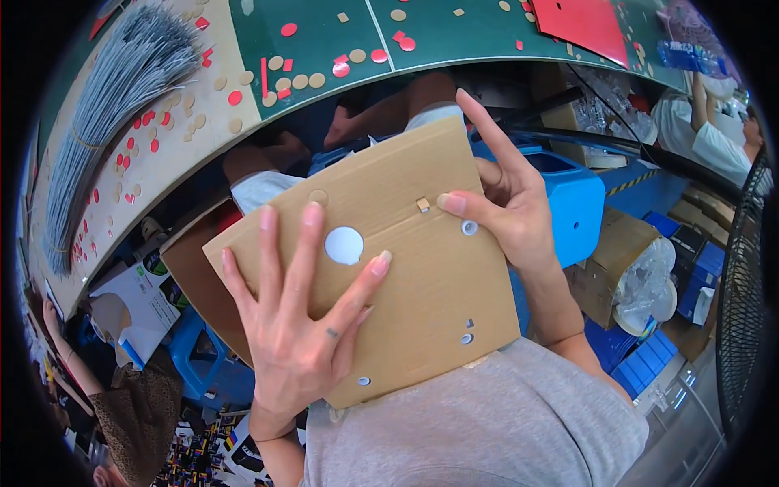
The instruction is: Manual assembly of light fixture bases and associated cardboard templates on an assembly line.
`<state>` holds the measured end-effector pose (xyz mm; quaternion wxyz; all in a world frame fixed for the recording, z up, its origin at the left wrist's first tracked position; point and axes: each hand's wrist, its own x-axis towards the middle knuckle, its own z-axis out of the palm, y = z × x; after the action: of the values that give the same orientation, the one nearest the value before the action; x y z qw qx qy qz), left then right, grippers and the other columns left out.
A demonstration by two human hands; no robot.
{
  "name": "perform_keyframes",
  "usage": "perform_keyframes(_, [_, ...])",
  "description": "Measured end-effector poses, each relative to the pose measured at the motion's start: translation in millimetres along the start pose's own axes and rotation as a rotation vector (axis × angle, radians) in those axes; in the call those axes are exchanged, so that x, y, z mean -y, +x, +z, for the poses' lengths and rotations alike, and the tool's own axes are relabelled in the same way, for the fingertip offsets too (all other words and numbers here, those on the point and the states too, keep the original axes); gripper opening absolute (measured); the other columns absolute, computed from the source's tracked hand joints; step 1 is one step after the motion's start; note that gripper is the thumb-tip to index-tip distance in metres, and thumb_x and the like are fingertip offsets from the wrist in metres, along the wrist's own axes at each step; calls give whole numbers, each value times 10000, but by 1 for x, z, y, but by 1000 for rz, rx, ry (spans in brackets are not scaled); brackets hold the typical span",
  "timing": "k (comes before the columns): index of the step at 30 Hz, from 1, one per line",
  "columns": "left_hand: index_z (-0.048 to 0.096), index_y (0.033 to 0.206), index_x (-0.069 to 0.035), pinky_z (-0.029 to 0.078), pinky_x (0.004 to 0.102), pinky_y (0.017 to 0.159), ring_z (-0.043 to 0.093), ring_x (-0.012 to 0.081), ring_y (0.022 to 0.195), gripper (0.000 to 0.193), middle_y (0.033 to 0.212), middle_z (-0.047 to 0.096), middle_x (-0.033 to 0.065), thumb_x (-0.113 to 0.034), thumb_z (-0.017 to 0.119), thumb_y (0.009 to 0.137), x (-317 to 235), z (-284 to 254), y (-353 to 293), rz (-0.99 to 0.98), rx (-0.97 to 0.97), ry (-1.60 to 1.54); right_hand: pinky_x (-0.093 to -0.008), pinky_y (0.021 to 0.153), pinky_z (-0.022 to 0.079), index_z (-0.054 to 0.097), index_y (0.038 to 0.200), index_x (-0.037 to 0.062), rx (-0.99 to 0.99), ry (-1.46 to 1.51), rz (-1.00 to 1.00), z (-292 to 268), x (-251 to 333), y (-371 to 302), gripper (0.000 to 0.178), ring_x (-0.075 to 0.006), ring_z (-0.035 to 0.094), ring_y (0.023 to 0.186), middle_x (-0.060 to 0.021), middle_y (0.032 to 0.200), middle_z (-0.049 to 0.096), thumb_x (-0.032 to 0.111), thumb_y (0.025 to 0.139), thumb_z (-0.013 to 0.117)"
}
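Note:
A brown cardboard panel [422, 276] rests tilted on my lap against my grey shirt. It has a large round hole [344, 245] showing white behind it, several small round holes, and a small square cutout [423, 205] with a loose-looking tab. My left hand [304, 316] lies on the panel's left part with its fingers spread, thumb tip just right of the large hole. A round cut outline [319, 197] shows beside its fingertips. At the upper right edge, my right hand [511, 195] grips the panel, thumb on the face near the square cutout, index finger stretched upward; its other fingers are partly hidden behind.
A curved green-and-beige table [316, 101] runs across the top, scattered with red and tan cut discs. On it lie a bundle of grey wires [97, 122] and a red sheet [580, 28]. A blue stool [576, 211], cardboard box [621, 256] and black fan [742, 300] stand at right.

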<state>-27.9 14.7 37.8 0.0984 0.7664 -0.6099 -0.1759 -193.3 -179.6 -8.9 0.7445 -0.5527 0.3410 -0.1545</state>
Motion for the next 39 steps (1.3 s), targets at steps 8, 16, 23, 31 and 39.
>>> perform_keyframes(8, [703, 1313, -338, 131, 600, 1217, 315, 411, 1504, 481, 1589, 408, 193, -300, 636, 838, -7, 5, 11, 71, 59, -13, -341, 1015, 486, 428, 1548, 103, -186, -432, -405, -1, 0, 3, 836, -248, 567, 1298, -183, 1512, 505, 94, 804, 809])
perform_keyframes(16, [632, 1409, -303, 127, 575, 1222, 278, 392, 1522, 553, 1632, 327, 193, -336, 624, 858, 12, 0, 6, 20, 79, -37, -515, 1139, 369, 526, 1485, 135, 138, -1044, -422, 11, 11, -18, 838, -428, 418, 1422, -146, 1602, 389, 425, 757, 823])
perform_keyframes(23, [449, 1535, -126, 208, 642, 1174, 251, 420, 1519, 548, 1638, 288, 215, -192, 569, 1005, 65, 14, -25, -672, -531, 428, -596, 1197, 215, 554, 1460, 80, 179, -1279, -435, 24, 18, -39, 761, -476, 223, 1514, -201, 1631, 321, 331, 780, 784])
perform_keyframes(31, [499, 1518, -190, 171, 632, 1178, 227, 455, 1521, 713, 1632, 291, 238, -469, 686, 889, -55, 28, -40, -184, -91, -151, -544, 970, 469, 721, 841, 70, 125, -775, -860, 6, 12, -19, 171, -311, 714, 1028, -104, 911, 757, 9, 705, 805])
perform_keyframes(39, [438, 1553, -183, 192, 613, 1186, 224, 469, 1512, 858, 1628, 251, 281, -571, 708, 837, -32, 21, -18, -5, -53, -193, -354, 855, 559, 662, 1295, 62, 289, -868, -851, 57, 58, 179, 420, -235, 671, 1109, -143, 1312, 643, 186, 902, 740])
